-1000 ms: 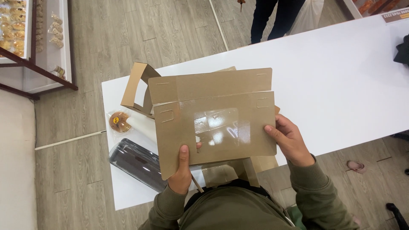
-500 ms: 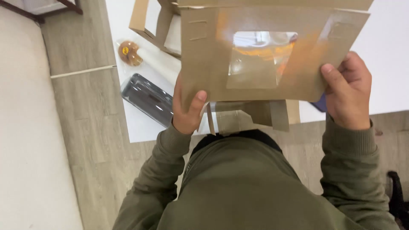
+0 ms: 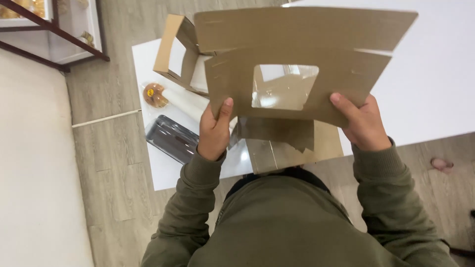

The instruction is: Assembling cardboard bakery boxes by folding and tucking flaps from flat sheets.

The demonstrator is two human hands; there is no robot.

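Note:
I hold a flat brown cardboard box blank (image 3: 297, 49) with a clear plastic window above the white table (image 3: 435, 84). My left hand (image 3: 213, 133) grips its lower left edge, thumb on top. My right hand (image 3: 362, 123) grips the lower right edge, thumb on the card. More flat cardboard pieces (image 3: 292, 146) lie under it at the table's near edge. A partly folded brown box (image 3: 180, 52) stands on the table to the left, behind the blank.
A small wrapped pastry (image 3: 155, 95) and a dark shiny plastic packet (image 3: 172, 138) lie on the table's left end. A display case (image 3: 54, 29) stands at the upper left on the wooden floor. A pink object (image 3: 440, 163) lies on the floor at right.
The view has shifted, so the blank and table sit lower in frame than half a second ago. Both hands keep the same grip on the cardboard blank.

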